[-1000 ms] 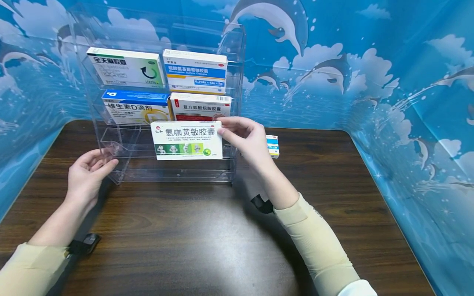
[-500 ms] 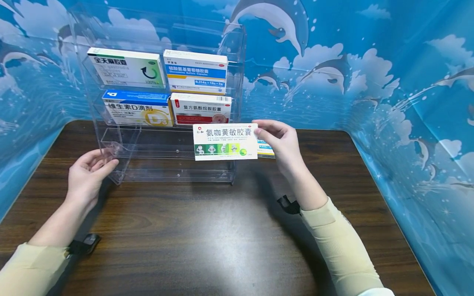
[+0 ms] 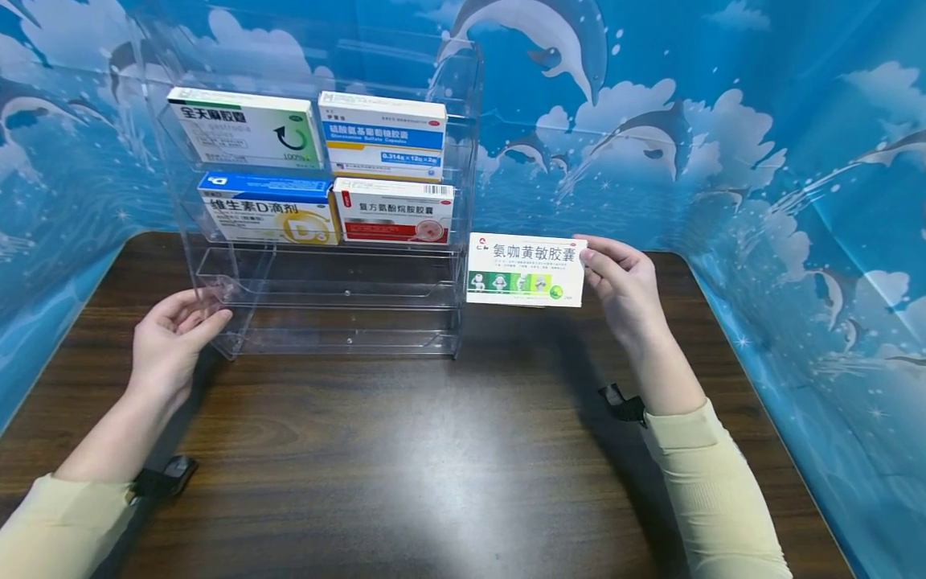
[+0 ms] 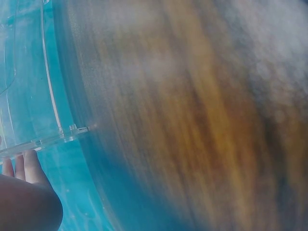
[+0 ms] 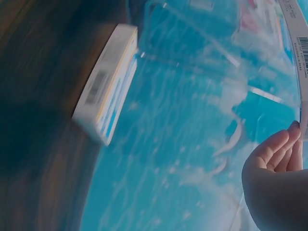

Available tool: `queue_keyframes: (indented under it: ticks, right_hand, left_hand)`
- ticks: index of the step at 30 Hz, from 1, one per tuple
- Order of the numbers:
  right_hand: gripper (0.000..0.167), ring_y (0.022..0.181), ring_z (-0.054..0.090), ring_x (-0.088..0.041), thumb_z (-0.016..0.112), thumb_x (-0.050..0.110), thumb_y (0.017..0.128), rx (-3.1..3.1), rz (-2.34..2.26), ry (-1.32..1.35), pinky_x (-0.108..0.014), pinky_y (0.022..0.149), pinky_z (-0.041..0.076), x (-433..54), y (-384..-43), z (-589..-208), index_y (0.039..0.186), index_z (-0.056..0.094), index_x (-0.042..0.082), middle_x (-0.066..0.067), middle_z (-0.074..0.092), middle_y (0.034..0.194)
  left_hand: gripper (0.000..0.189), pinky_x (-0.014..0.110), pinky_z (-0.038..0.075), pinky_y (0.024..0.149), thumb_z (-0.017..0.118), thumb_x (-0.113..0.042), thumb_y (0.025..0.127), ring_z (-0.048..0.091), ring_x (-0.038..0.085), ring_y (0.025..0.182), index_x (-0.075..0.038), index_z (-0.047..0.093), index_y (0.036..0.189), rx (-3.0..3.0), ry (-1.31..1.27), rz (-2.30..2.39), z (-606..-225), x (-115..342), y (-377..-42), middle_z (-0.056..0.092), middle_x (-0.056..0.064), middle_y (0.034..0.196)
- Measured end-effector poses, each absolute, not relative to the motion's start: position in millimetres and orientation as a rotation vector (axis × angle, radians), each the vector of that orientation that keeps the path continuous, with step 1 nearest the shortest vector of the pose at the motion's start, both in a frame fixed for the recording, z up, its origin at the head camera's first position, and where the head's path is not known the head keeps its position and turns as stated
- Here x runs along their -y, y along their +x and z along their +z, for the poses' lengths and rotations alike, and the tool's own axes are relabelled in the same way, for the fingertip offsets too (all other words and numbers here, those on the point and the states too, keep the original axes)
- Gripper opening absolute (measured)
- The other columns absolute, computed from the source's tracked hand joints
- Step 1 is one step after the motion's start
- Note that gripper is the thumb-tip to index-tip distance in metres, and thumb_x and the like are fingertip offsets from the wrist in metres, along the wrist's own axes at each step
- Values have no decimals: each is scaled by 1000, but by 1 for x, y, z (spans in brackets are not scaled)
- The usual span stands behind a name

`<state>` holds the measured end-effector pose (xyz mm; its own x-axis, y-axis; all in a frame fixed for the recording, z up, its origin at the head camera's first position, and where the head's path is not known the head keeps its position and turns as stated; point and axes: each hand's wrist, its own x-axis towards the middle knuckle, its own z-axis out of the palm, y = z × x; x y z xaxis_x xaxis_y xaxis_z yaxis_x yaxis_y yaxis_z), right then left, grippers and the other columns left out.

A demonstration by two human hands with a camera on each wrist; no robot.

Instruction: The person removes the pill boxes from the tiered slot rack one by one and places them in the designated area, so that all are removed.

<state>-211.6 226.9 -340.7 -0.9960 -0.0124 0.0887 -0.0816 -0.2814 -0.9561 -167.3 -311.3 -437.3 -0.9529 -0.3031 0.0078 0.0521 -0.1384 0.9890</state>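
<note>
My left hand [image 3: 170, 342] grips the lower left side of a clear acrylic display rack [image 3: 347, 342], its fingertips at the side panel in the left wrist view. My right hand [image 3: 625, 289] pinches the right end of a white and green medicine box [image 3: 526, 269] between thumb and fingers. That box is held upright, front facing me, just right of the rack. In the right wrist view only its narrow barcode side shows. Another white medicine box [image 5: 106, 82] with blue and orange stripes lies on the table, hidden behind the held one in the head view.
Upper tiers of the rack hold a green-and-white box [image 3: 246, 129], a blue-striped box [image 3: 383, 137], a vitamin D box [image 3: 268, 209] and a red-banded box [image 3: 394, 213]. A dark wooden table [image 3: 405, 450] lies beneath. Blue dolphin-print cloth [image 3: 723, 145] hangs behind and to the right.
My right hand has carried the white and green box rightward, from in front of the rack's lower tiers to beside the rack. My left hand has stayed on the rack.
</note>
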Motion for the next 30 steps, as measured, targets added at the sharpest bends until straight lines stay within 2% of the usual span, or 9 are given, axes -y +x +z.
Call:
queue_keyframes:
  ticks: [10,17,23,30]
  right_hand:
    - [25,88,77,-11,57,-5,103,1708,2580,-41,-20,76,63,-269,-219,-359,99,80,5,-5,80,101]
    - [18,82,75,-10,63,-3,102,1704,2565,-214,-19,72,63,-294,-228,-380,98,78,5,-4,78,94]
    - [23,72,74,-8,64,-4,101,1681,2566,-363,-17,65,62,-315,-237,-394,90,80,7,-3,79,84]
    - [27,70,74,-7,63,-5,102,1699,2557,-476,-18,66,63,-334,-248,-408,86,80,8,-2,78,82]
  left_hand:
    - [31,2,56,79,71,10,95,69,-8,95,-18,70,107,1891,291,-2189,-436,313,-166,74,-19,104]
    - [32,2,56,78,71,11,94,69,-8,92,-19,71,107,1886,277,-2171,-439,313,-168,74,-17,102]
    - [33,2,56,78,72,11,94,70,-7,91,-19,71,107,1880,252,-2174,-439,312,-169,74,-16,102]
    - [33,2,56,78,72,11,94,70,-7,91,-19,72,107,1887,240,-2175,-439,312,-168,74,-16,102]
